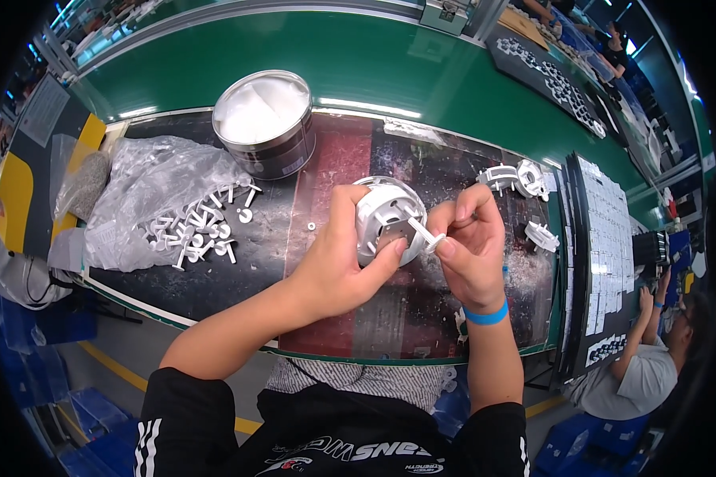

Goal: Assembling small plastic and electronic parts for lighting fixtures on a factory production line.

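Note:
My left hand is wrapped round a round white plastic housing, its thumb resting on the lower part of the opening. Several posts and holes show inside the housing. Between the thumb and fingers of my right hand is a white plastic pin with a flat round head, tilted so its far end reaches the housing's open face. Whether that end sits in a hole I cannot tell. A blue band circles my right wrist.
Loose white pins spill from a clear plastic bag at left. Behind stands a metal tin with white material inside. White ring parts lie at right, beside a stack of black trays. A co-worker sits far right.

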Available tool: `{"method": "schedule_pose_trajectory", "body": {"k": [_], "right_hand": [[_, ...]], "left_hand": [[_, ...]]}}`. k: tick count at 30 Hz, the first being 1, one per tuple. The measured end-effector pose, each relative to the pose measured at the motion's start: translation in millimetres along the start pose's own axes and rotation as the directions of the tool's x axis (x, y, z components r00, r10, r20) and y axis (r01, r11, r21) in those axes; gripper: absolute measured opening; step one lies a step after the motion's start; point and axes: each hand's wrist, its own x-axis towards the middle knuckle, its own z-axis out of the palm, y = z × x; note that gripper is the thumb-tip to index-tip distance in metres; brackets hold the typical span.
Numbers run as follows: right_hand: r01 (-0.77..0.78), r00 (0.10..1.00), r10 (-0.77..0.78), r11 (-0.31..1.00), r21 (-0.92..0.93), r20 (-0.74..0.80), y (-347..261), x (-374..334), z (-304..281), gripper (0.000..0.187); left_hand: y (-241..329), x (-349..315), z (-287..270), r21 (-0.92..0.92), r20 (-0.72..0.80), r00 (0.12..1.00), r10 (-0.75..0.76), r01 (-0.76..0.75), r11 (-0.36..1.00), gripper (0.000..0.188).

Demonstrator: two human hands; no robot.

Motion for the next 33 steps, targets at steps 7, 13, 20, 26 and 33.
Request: {"method": "schedule_pose_trajectory", "body": {"k": [7, 13, 20, 26, 33], "right_hand": [[0.045, 0.997, -0.055, 0.986, -0.16, -0.058, -3.9, -0.7, 3.8, 0.038], [-0.004, 0.997, -0.019, 0.952, -0.308, -0.073, -2.5, 3.2, 0.6, 0.034], [-0.054, 0.995, 0.025, 0.948, -0.314, -0.095, -3.1, 4.1, -1.1, 0.035], [0.023, 0.971, -0.066, 0.983, -0.184, -0.23, -5.7, 10.1, -0.6, 0.021], [0.024, 0.897, -0.123, 0.973, -0.231, -0.425, 17.4, 16.8, -28.6, 0.015]], "left_hand": [[2.7, 0.5, -0.3, 0.116, -0.018, 0.999, 0.041, -0.039, 0.993, 0.054], [11.4, 0.0, -2.0, 0.111, 0.086, 0.993, -0.075, 0.065, 0.992, 0.054], [0.9, 1.8, -4.2, 0.078, 0.173, 0.984, -0.038, 0.025, 0.997, 0.051], [8.8, 6.4, -6.8, -0.53, 0.326, 0.896, -0.301, 0.437, 0.727, 0.042], [3.5, 44.3, -18.7, -0.611, 0.283, 0.88, -0.383, 0.473, 0.635, 0.046]]}}
